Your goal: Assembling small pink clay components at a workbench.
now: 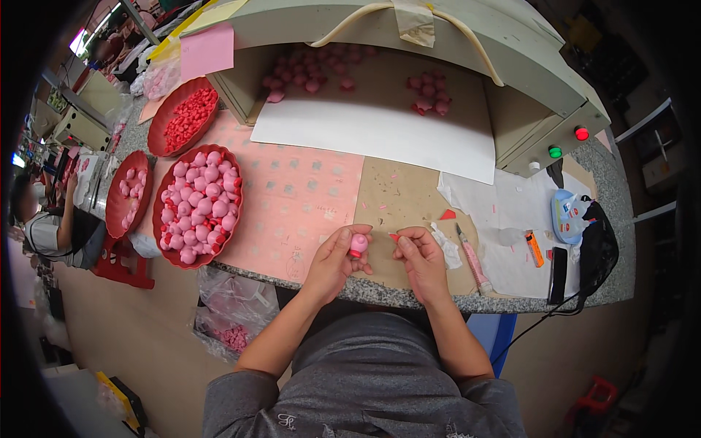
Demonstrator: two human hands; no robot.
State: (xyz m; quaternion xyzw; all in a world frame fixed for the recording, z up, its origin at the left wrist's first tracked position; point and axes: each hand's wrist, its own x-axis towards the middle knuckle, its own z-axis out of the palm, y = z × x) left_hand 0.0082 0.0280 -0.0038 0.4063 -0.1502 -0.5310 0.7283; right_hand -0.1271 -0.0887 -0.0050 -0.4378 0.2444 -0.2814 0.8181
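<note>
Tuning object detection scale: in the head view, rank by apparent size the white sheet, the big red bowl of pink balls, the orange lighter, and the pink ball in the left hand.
1. White sheet
2. Big red bowl
3. Orange lighter and pink ball: both tiny, too close to rank; the fingers partly cover the ball.

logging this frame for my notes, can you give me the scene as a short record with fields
left hand: left hand holds a small pink ball in its fingertips
right hand: right hand pinches a tiny red piece beside the ball
near bowl: red bowl full of pink balls, left of the hands
surface: stone counter with a pink mat and brown paper
right of hands: pen-like tool, orange lighter
behind: open box machine with pink balls inside
</note>
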